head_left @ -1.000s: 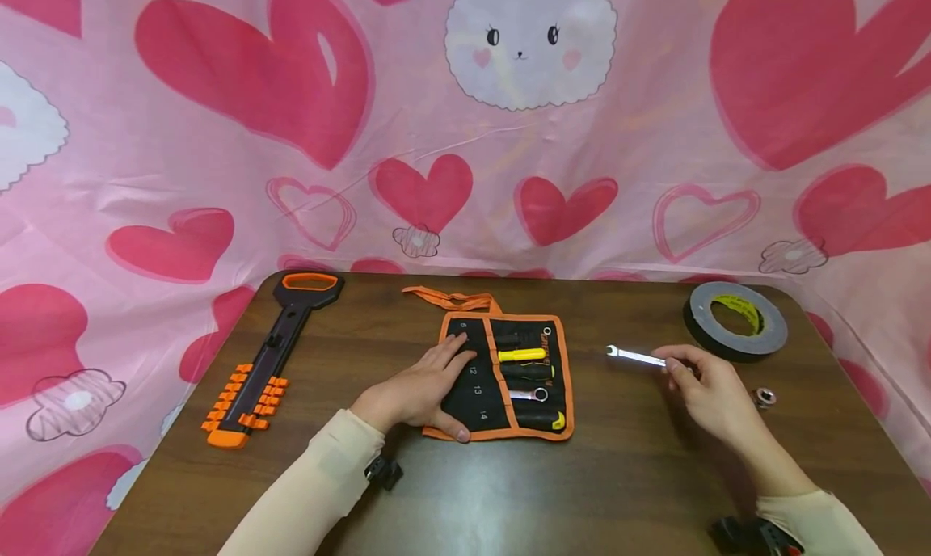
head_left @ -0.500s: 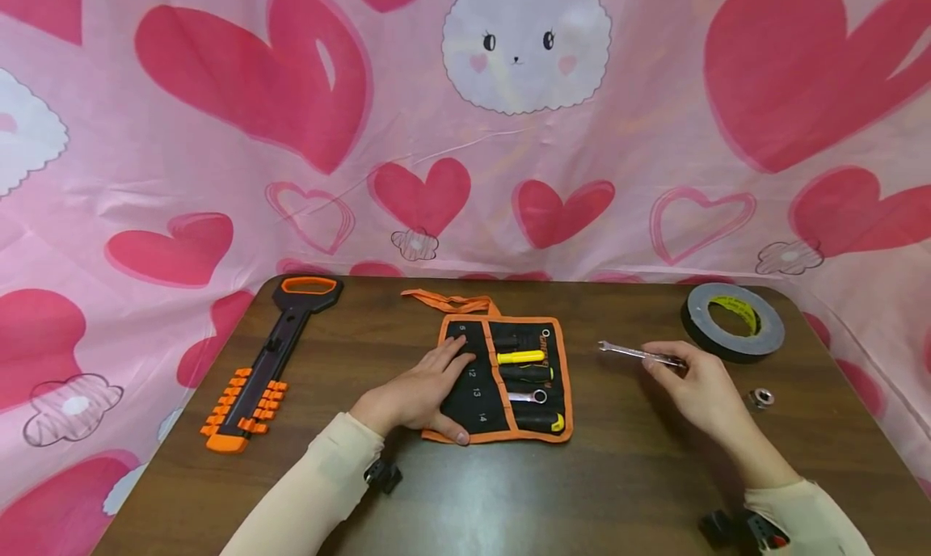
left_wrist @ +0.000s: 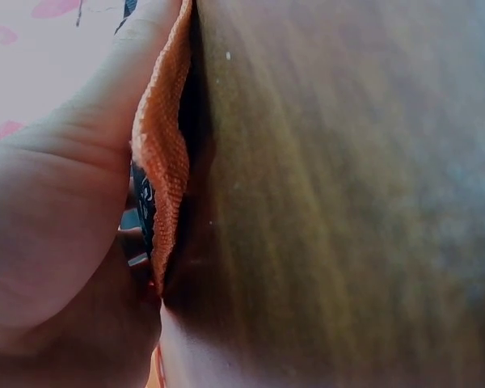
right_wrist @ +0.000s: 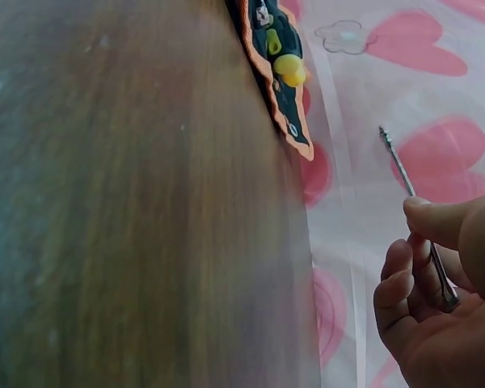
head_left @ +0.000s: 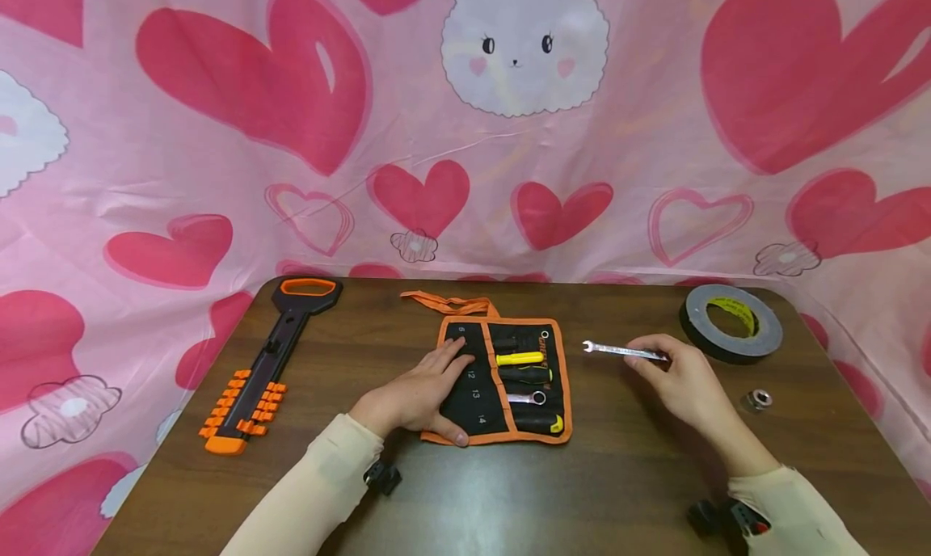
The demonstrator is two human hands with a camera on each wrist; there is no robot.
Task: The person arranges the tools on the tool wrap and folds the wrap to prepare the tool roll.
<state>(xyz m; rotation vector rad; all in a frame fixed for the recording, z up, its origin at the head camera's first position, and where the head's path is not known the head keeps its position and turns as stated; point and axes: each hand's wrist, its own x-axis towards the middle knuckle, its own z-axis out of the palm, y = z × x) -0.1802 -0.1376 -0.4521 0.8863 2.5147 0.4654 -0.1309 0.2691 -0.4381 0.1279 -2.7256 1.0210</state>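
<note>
A black tool pouch with orange trim lies flat on the table, its pockets numbered. Several tools sit in it, among them a yellow-handled one, a ring-ended wrench and dark handles. My left hand rests spread on the pouch's left part, thumb at the lower edge; the left wrist view shows the orange trim beside the palm. To the right of the pouch, my right hand pinches a small silver wrench between thumb and fingers, its open end pointing left toward the pouch. The right wrist view shows the wrench slanting through the fingers.
A roll of grey tape lies at the back right, beyond my right hand. Near it sits a small metal socket. At the left lies a black rack with orange clips. The pouch's orange tie trails toward the back. Patterned cloth hangs behind the table.
My right hand has moved left with the wrench, closer to the pouch, and the wrench has turned slightly. The left hand stays on the pouch.
</note>
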